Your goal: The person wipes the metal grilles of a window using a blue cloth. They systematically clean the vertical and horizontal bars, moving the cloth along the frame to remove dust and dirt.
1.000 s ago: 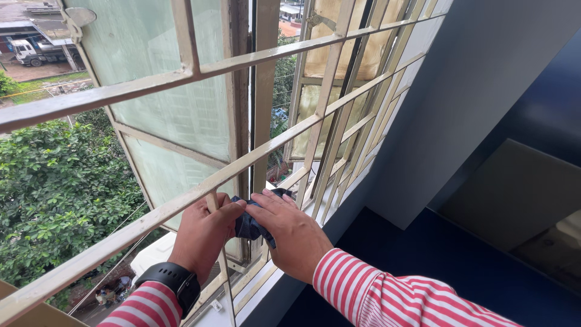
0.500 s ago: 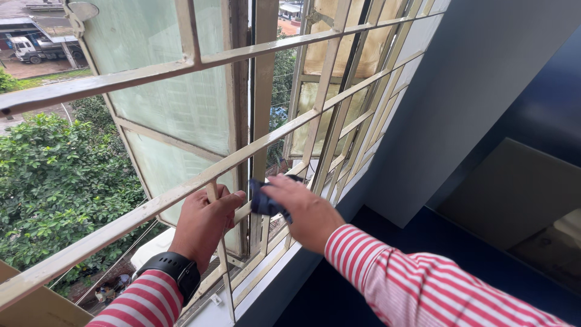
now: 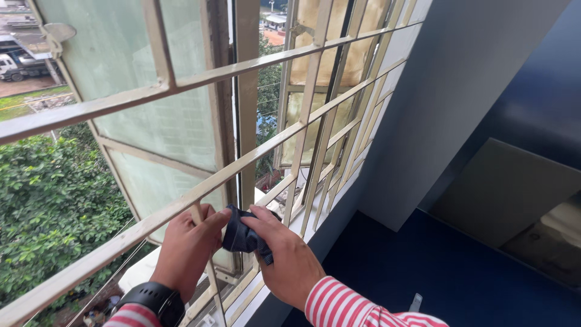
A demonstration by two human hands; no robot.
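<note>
Both hands have slid lower-left along the bar; right hand pinches the soft, light dark cloth, left hand grips the window bar.

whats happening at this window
A person in red-and-white striped sleeves stands at an open window fitted with a cream metal grille. The right hand presses a dark cloth against the grille's bars, and the left hand, with a black watch on its wrist, grips a bar beside it. Green trees show outside.
</note>
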